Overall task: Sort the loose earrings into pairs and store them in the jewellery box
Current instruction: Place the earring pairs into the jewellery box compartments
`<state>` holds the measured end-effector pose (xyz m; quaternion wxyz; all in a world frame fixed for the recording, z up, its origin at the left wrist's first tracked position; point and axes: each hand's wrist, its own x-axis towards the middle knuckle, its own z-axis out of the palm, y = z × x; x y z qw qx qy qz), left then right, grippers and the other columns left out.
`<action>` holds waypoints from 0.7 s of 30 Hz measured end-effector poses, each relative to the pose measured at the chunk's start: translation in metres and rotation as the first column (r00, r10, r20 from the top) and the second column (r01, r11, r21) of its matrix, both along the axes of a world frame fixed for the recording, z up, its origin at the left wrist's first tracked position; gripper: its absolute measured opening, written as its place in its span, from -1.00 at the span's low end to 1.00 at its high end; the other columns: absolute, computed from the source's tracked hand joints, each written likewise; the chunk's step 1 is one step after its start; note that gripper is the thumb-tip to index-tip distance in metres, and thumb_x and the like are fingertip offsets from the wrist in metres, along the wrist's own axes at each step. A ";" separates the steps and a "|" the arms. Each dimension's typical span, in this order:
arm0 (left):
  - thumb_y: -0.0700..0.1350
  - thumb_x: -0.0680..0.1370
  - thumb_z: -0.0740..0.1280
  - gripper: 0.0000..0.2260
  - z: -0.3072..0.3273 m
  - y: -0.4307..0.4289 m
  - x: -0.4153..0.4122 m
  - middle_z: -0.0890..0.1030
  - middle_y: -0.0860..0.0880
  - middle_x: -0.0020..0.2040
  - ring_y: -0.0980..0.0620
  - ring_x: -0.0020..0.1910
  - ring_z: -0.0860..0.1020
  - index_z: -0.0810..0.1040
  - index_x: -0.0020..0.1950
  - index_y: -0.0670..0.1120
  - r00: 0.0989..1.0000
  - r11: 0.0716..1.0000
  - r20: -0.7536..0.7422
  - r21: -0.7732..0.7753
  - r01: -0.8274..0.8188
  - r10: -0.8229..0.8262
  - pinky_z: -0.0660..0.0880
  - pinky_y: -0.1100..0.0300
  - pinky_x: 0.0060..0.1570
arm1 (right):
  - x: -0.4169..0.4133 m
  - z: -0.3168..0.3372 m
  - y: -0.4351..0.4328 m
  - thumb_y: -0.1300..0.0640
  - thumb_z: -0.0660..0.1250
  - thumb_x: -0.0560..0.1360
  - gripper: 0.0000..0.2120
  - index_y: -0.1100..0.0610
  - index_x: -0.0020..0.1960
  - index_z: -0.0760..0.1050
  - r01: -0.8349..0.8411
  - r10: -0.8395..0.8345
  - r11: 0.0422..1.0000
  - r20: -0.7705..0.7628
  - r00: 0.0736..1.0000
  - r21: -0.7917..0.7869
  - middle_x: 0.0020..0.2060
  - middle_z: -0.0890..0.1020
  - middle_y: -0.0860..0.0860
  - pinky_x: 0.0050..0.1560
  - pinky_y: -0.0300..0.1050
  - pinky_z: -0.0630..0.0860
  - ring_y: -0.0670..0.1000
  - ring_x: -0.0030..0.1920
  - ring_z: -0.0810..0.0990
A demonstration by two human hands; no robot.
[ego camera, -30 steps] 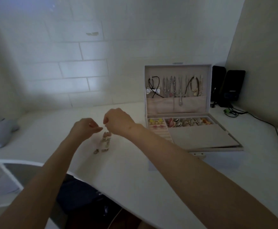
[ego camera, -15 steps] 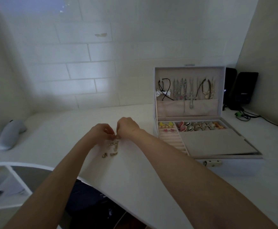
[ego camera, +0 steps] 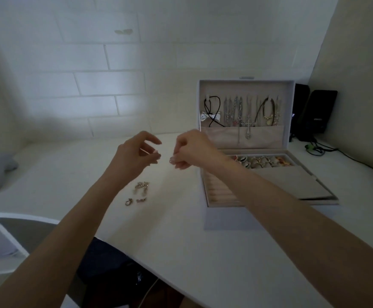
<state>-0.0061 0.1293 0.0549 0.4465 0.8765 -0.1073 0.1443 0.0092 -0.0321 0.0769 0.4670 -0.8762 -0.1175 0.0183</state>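
Both hands float above the white counter (ego camera: 181, 241), a little apart. The left hand (ego camera: 134, 157) curls loosely, fingers half open. The right hand (ego camera: 191, 150) pinches something tiny. Loose earrings (ego camera: 140, 192) lie below the left hand. The open jewellery box (ego camera: 314, 187) sits just right.

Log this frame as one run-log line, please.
hands raised, apart | loose earrings on desk | jewellery box open

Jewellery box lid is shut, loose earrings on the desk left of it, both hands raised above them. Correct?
Not quite. The head view shows the jewellery box with its lid open, necklaces hanging inside. The rest holds: loose earrings lie on the desk left of it, left hand and right hand raised above.
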 end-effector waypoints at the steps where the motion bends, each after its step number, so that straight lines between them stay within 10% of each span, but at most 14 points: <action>1: -0.23 0.48 0.38 -0.88 0.003 -0.009 -0.004 0.63 -0.02 -0.19 0.20 -0.30 0.61 0.56 -0.01 -0.09 0.999 0.999 -0.007 -0.011 0.046 -0.046 0.53 0.40 -0.26 | -0.007 0.004 -0.016 0.40 0.41 0.40 -0.80 0.23 -0.32 0.45 0.002 -0.001 0.999 -0.013 1.000 0.046 -0.30 0.64 0.24 -0.27 -0.12 0.63 0.10 -0.33 0.63; 9: -0.27 0.43 0.42 -0.91 0.008 -0.085 -0.012 0.65 -0.10 -0.21 0.04 -0.27 0.65 0.53 -0.15 -0.15 0.968 0.968 -0.037 0.015 0.249 -0.249 0.59 0.30 -0.22 | -0.031 0.000 -0.108 0.36 0.43 0.37 -0.87 0.19 -0.25 0.53 0.097 -0.093 0.990 -0.039 0.995 0.101 -0.36 0.63 0.07 -0.38 -0.27 0.51 -0.11 -0.42 0.59; 21: -0.04 0.43 0.43 -0.91 -0.002 -0.108 0.004 0.54 0.09 -0.21 0.09 -0.12 0.45 0.57 -0.15 -0.02 0.971 0.864 0.074 0.476 0.167 -0.229 0.38 0.16 -0.12 | -0.024 -0.001 -0.131 0.32 0.39 0.42 -0.89 0.13 -0.15 0.57 -0.052 0.045 0.997 -0.126 0.991 -0.052 -0.20 0.65 0.10 -0.27 -0.23 0.58 -0.07 -0.26 0.62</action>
